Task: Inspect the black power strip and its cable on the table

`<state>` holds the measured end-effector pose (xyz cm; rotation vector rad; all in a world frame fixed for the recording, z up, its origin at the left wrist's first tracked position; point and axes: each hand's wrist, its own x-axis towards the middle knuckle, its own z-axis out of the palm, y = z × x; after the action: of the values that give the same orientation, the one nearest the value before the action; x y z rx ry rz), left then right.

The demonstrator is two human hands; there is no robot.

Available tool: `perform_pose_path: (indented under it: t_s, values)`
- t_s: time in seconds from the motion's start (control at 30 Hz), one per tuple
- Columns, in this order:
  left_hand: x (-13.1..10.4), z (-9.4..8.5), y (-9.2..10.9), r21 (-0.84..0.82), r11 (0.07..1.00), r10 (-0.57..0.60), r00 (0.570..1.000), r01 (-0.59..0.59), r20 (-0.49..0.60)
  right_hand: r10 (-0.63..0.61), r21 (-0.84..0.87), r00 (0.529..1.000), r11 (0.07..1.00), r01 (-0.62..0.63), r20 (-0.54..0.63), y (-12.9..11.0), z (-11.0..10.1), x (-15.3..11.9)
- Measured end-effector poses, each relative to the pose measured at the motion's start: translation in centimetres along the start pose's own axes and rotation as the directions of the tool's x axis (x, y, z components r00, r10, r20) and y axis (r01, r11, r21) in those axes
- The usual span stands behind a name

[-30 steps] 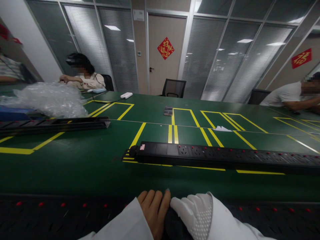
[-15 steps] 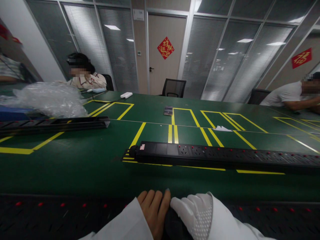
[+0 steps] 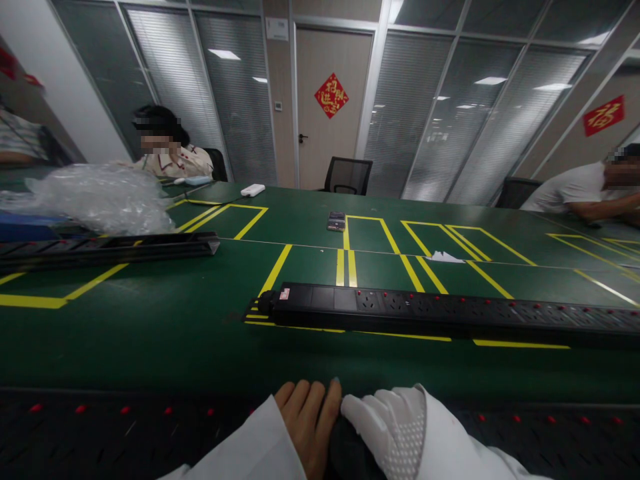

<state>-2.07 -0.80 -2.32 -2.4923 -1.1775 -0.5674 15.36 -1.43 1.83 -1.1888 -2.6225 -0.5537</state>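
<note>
As left hand (image 3: 310, 420) and right hand (image 3: 390, 427) overlie power strip (image 3: 125, 437), grip unclear, green table (image 3: 150, 340) beyond its edge

dim, grey light | bright rectangular reflections on glass partitions (image 3: 417, 87) | bottom foreground dark | edges stretched

Bare left hand (image 3: 307, 423), gloved right hand (image 3: 387, 423), red-dotted black strip (image 3: 100, 440) alongside

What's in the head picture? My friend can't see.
A bare left hand and white-gloved right hand rest close together by a long, black, red-dotted strip. Beyond, a long black socket strip lies on a green, yellow-taped table.
</note>
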Motion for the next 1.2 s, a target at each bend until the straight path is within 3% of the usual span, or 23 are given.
perform_pose_path:
  t_s: [0.23, 0.43, 0.67, 0.87, 1.2]
  values:
    - [0.0, 0.0, 0.1, 0.002, 1.0, -0.015, 0.999, 0.015, -0.035, 0.017, 0.002, 1.0, 1.0, -0.017, -0.008, -0.2, 0.6, 0.0]
    - [0.1, -0.8, 0.1, -0.039, 0.999, -0.017, 1.0, 0.017, 0.02, 0.036, 0.01, 0.999, 0.999, -0.036, -0.025, -0.4, 0.6, 0.1]
    - [0.0, -0.1, -0.1, 0.009, 1.0, 0.004, 1.0, -0.004, -0.001, 0.041, 0.024, 0.999, 0.999, -0.041, 0.006, -0.4, 0.0, -0.1]
    - [0.0, -0.2, -0.2, -0.011, 1.0, 0.023, 0.998, -0.022, 0.051, 0.08, 0.013, 0.997, 0.997, -0.081, 0.018, -0.9, 0.0, 0.5]
    - [-0.1, 0.3, 0.0, 0.047, 0.999, 0.011, 1.0, -0.01, -0.022, 0.074, -0.006, 0.997, 0.997, -0.075, -0.021, -1.0, -0.1, 0.8]
